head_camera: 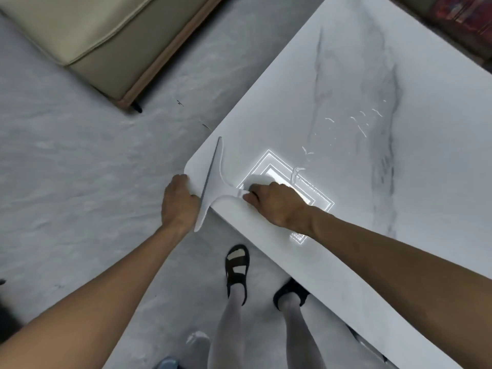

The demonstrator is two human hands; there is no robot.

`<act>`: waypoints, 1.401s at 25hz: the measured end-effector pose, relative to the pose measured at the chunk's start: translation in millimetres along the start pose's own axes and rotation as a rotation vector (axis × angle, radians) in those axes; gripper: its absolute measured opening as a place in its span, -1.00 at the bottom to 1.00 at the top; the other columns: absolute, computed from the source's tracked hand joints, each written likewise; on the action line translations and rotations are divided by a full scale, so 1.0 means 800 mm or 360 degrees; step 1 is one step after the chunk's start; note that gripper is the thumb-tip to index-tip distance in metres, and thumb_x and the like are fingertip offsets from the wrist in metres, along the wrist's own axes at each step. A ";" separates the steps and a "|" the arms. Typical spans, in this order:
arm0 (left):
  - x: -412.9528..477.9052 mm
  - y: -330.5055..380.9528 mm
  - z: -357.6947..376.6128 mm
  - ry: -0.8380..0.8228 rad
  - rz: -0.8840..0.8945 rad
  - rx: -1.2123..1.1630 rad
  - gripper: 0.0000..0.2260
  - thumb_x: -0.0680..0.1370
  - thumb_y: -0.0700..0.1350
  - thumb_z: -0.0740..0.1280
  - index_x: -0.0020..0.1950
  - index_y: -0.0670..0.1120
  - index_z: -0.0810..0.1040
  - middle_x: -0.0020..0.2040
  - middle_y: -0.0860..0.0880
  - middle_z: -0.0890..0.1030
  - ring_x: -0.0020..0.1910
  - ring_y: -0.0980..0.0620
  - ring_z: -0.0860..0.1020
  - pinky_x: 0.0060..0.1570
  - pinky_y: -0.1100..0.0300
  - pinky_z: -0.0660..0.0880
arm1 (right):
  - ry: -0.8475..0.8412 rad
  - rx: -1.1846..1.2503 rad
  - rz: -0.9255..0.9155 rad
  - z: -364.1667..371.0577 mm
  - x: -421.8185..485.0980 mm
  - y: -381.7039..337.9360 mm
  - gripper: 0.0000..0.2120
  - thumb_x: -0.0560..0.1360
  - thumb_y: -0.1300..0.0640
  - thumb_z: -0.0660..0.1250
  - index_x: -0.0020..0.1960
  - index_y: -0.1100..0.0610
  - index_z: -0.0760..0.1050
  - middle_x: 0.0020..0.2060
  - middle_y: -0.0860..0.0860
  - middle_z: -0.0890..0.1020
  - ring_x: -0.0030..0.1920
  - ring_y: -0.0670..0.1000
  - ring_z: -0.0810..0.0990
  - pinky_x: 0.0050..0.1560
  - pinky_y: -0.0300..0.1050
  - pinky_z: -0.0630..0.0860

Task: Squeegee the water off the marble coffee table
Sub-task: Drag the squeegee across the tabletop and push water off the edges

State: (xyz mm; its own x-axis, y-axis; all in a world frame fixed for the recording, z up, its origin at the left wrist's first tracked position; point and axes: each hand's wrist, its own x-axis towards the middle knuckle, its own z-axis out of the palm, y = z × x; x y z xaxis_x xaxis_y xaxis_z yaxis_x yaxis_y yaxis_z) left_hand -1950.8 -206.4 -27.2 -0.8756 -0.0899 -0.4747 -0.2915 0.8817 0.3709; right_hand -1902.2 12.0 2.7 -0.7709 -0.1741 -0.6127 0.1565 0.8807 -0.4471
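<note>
A white marble coffee table (346, 75) with grey veins fills the right half of the view. My right hand (274, 205) grips the handle of a white squeegee (214, 182), whose long blade lies across the table's near left corner and hangs past the edge. My left hand (178, 202) rests on that rounded corner, just left of the blade, fingers curled over the edge. Thin streaks and beads of water (362, 129) glint on the tabletop beyond my right hand. A bright square ceiling-light reflection (277, 166) shines next to the handle.
A beige sofa (87, 41) with a wooden base stands at the upper left on the pale marble-look floor (80, 169). My feet in black sandals (237, 270) are beside the table's near edge. Something red and patterned (463, 14) lies at the top right.
</note>
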 end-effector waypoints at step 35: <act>0.025 -0.006 -0.054 -0.0048 -0.0179 -0.0117 -0.55 0.53 -0.26 0.21 0.43 -0.11 0.32 0.40 -0.15 0.43 0.31 -0.14 0.46 0.27 0.07 0.41 | -0.0017 -0.0197 -0.0124 -0.012 0.067 -0.068 -0.55 0.65 -0.16 -0.06 0.21 0.09 0.47 0.09 0.14 0.59 0.12 0.20 0.55 -0.07 -0.10 0.27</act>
State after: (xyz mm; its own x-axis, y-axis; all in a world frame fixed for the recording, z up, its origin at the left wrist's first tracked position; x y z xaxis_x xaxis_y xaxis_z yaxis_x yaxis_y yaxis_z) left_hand -1983.3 -232.6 -3.9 -0.8240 -0.1712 -0.5401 -0.4156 0.8304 0.3710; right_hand -1958.0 -40.7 0.4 -0.7709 -0.2481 -0.5866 0.0188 0.9118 -0.4103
